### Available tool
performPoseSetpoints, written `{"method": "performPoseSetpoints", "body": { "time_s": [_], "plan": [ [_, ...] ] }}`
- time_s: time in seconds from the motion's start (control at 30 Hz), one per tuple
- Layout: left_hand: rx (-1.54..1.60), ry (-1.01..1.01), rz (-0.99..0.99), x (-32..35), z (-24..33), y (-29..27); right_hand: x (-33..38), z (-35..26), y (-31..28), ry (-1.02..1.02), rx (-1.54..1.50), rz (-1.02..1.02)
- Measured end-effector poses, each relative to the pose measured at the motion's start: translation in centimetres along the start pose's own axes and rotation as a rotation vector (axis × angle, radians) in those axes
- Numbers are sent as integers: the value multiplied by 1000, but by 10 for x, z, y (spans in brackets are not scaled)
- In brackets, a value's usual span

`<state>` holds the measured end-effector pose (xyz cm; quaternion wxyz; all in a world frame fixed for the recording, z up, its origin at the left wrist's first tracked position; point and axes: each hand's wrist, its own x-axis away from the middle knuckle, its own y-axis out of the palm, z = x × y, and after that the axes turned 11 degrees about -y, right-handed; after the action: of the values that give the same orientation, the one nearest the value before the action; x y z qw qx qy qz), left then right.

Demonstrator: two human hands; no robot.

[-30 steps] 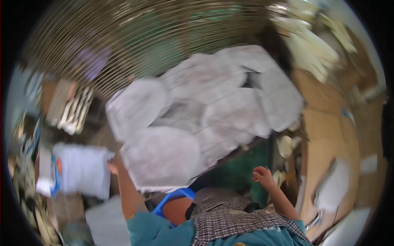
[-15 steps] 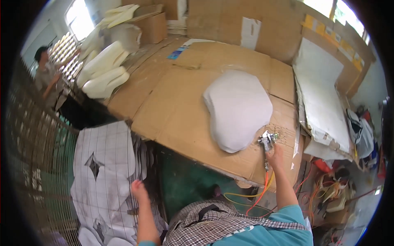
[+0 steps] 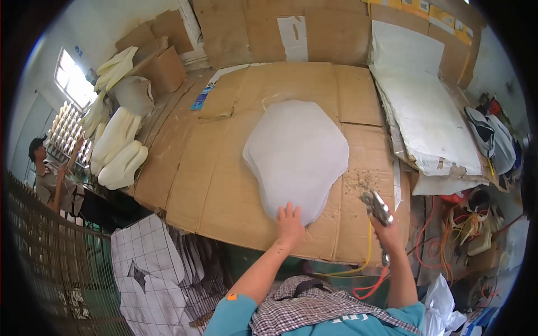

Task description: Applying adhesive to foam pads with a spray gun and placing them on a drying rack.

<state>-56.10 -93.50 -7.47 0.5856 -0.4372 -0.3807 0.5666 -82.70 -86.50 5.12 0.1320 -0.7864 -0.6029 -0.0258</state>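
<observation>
A light grey, rounded cushion-like pad [image 3: 297, 151] lies on the cardboard-covered table [image 3: 193, 179], its narrower end toward me. My left hand [image 3: 289, 228] rests with spread fingers on that near end. Off to the right, my right hand [image 3: 388, 234] is wrapped round a metal spray gun [image 3: 379, 208], which is apart from the pad. An orange-red hose [image 3: 370, 291] runs down from the gun's lower end.
Left of the table, grey fabric-like pieces [image 3: 148, 246] hang by a wire grid. Cream foam pieces [image 3: 120, 148] are stacked at the back left, near another person [image 3: 56, 179]. A white-covered board [image 3: 414, 106] and tangled hoses [image 3: 448, 229] are on the right.
My left hand has moved from beside the hanging pieces onto the pad's near end. The pad sits turned, its narrow end nearer me. The spray gun has changed its tilt in my right hand.
</observation>
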Motion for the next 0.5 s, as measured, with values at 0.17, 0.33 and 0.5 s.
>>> {"method": "performPoseSetpoints", "body": {
  "time_s": [0.17,0.33,0.5],
  "plan": [
    [84,11,-101,-9,1,-8,102,-64,-19,-283,-63,-257],
    [444,16,-36,18,-60,-2,133,-65,-3,-378,-191,-269],
    [436,-324,-63,73,-152,-3,142,-81,-3,-427,-136,106]
  ]
}}
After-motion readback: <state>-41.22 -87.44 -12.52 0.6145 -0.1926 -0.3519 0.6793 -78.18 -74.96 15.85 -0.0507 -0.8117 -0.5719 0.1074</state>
